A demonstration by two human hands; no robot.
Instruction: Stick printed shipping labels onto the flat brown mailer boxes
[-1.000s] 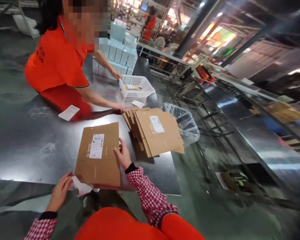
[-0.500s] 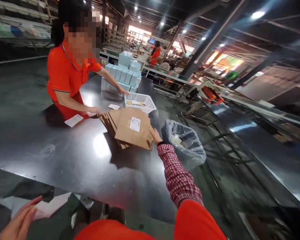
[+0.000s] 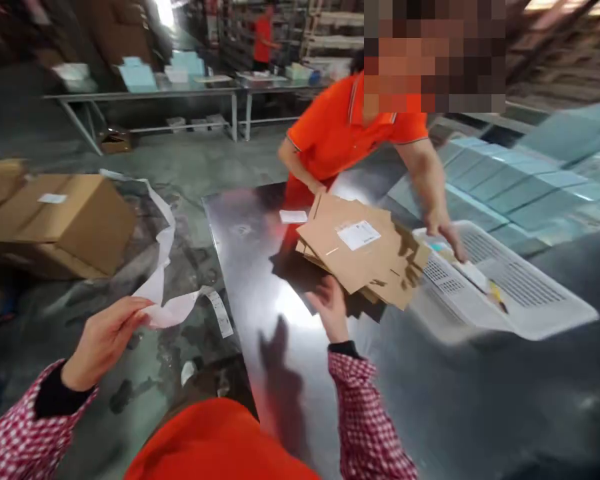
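Carton stack: flat brown cartons (image 3: 347, 263), loosely fanned over the worktop (image 3: 460, 400); whether they lie fully flat is unclear. No long axis stands out, but the near edge of the top carton slants from far left to near right.
Top label: a white printed label (image 3: 359, 235) on the stack's upper face.
Right hand: the nearer of the two, at the stack's near edge (image 3: 331, 310), fingers parted and curved, nothing seen in its grasp; contact is hard to tell. The stack lies just beyond it, away from the wearer.
Left hand: well apart to the left of the stack (image 3: 113, 340), thumb and fingers pinched together on a label strip (image 3: 173, 312), which curls away on both sides.
Loose slip: a white slip (image 3: 293, 216) just left of the stack.
Co-worker: a person in an orange shirt (image 3: 347, 133) beyond the stack, one hand at its far left corner, the other at the basket.
Basket: white, perforated (image 3: 555, 323), just right of the stack.
Light-blue boxes: grouped (image 3: 520, 173) farther right, behind the basket.
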